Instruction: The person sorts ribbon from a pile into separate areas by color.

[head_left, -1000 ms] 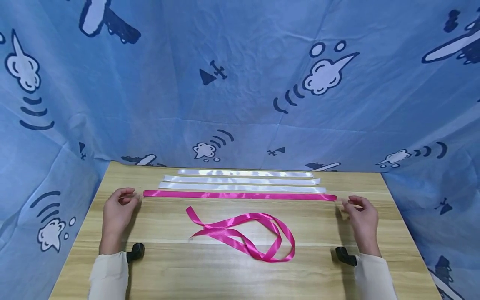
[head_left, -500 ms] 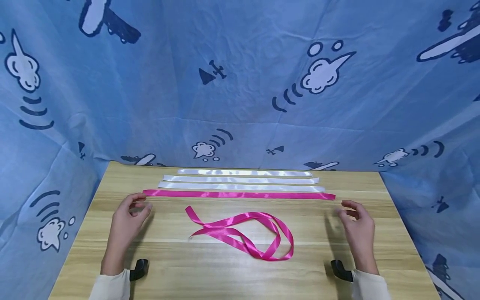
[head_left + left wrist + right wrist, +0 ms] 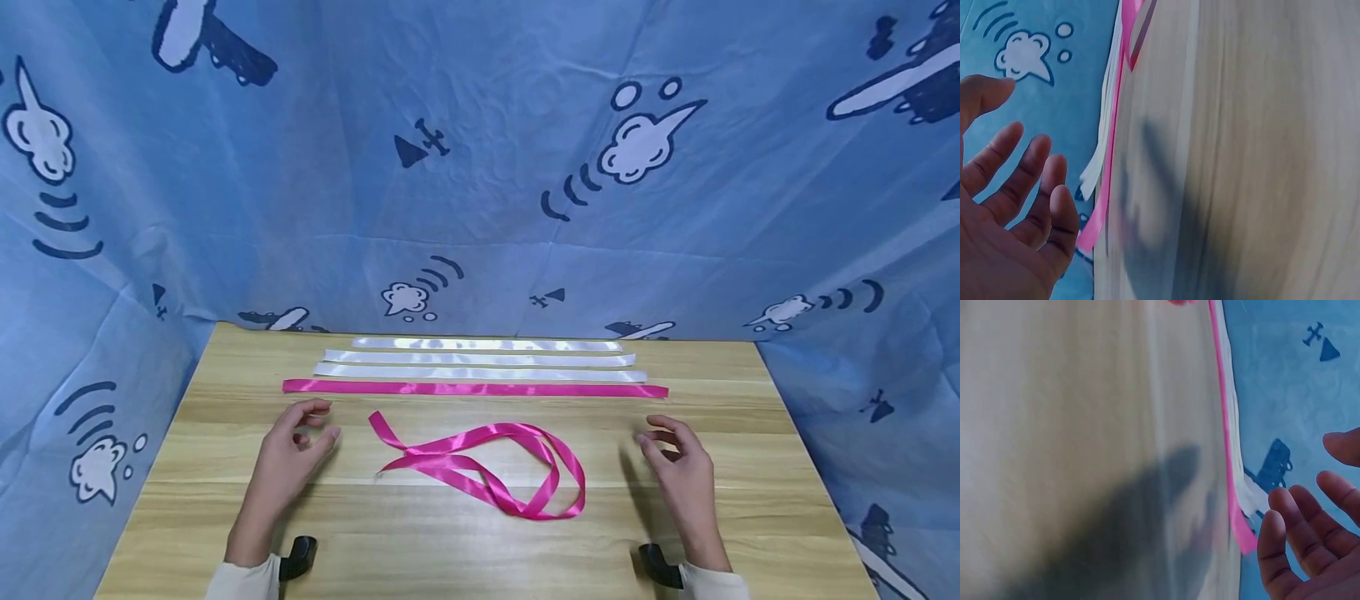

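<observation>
A pink satin ribbon [image 3: 472,388] lies flat and straight across the table, nearest me in a row with several white ribbons [image 3: 480,373]. In front of it a second pink ribbon [image 3: 517,510] rests in loose, crossing loops. My left hand [image 3: 288,454] hovers over the table left of the loops, fingers loosely bent and holding nothing. On the other side my right hand [image 3: 684,475] hangs above the table, likewise without anything in its grasp. Both wrist views show the left fingers [image 3: 1025,181] and the right fingers [image 3: 1300,531] spread apart from the ribbons.
The wooden table [image 3: 420,558] ends at a blue printed cloth [image 3: 480,192] hanging behind it and along both sides. A black wrist camera [image 3: 300,557] sticks out from the left sleeve, and another black wrist camera [image 3: 658,565] from the right one.
Both hands have drawn away from the ends of the straight pink ribbon, moving inward and toward me. The straight ribbon and the looped one stay as they lay.
</observation>
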Demonstrator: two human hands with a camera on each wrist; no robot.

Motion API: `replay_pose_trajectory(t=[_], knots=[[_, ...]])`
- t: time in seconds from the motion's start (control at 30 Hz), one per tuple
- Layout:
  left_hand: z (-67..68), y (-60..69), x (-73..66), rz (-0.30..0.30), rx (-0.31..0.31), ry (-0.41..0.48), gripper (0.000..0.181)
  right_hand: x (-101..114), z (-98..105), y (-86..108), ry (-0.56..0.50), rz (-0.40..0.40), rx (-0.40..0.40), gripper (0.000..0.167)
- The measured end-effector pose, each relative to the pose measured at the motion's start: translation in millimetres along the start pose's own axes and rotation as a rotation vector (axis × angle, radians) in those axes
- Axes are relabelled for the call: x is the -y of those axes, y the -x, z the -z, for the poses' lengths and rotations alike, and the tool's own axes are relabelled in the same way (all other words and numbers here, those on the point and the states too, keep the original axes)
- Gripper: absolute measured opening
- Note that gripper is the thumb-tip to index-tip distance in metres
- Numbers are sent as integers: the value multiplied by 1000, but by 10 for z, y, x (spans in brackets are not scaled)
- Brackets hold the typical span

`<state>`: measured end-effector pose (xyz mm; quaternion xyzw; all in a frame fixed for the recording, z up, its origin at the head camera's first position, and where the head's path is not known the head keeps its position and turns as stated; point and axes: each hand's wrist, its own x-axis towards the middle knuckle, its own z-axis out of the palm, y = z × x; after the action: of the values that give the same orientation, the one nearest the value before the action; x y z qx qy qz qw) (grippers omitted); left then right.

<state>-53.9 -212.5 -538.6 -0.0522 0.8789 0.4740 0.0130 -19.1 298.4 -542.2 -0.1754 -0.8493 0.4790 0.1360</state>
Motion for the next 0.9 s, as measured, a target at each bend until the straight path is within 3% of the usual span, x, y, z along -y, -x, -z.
replay_pose_trajectory(t=[0.23,0.5,0.9], knots=[[-181,-7,-82,-20,35,21,41,12,-166,104,-47,57,17,30],[-417,-32,-203,-56,83,50,42,85,-308,229,4,96,63,31],[-874,-75,-542,-170,214,84,43,184,-542,311,39,235,97,35]])
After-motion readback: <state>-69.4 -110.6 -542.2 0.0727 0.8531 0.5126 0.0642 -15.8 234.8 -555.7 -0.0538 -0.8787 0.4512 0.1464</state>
